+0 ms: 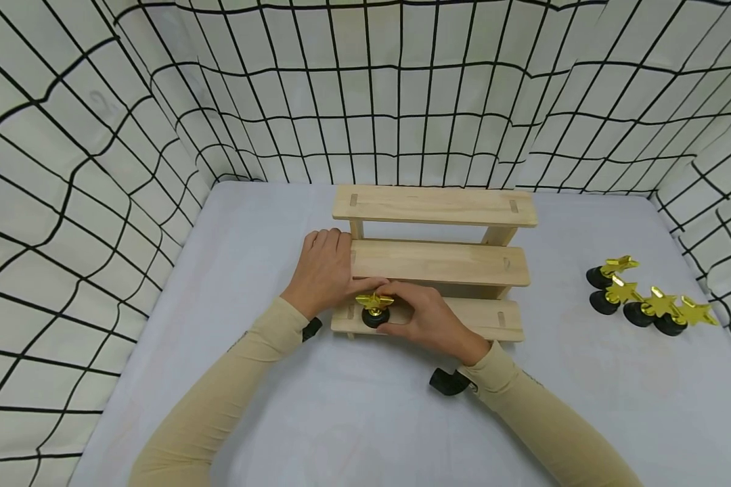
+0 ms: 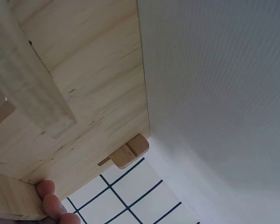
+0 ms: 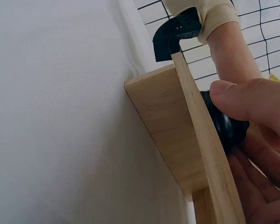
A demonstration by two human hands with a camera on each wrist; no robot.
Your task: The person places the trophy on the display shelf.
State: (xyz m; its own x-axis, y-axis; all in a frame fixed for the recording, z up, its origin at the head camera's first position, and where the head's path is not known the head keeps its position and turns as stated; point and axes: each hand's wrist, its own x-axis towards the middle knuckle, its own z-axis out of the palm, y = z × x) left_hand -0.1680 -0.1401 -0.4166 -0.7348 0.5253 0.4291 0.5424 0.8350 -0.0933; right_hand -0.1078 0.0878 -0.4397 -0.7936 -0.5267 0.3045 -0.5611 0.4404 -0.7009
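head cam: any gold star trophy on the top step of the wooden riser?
No: the top step of the three-step wooden riser is bare; the only gold star trophy with a black base on it sits on the lowest step.

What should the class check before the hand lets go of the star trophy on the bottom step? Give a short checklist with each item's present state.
1. Right hand grips the star trophy: ok.
2. Trophy base flat on the bottom step: cannot tell, fingers hide it.
3. Trophy upright: ok.
4. Left hand steadies the wooden stand: ok.
5. Four more trophies within sight on the table: ok.
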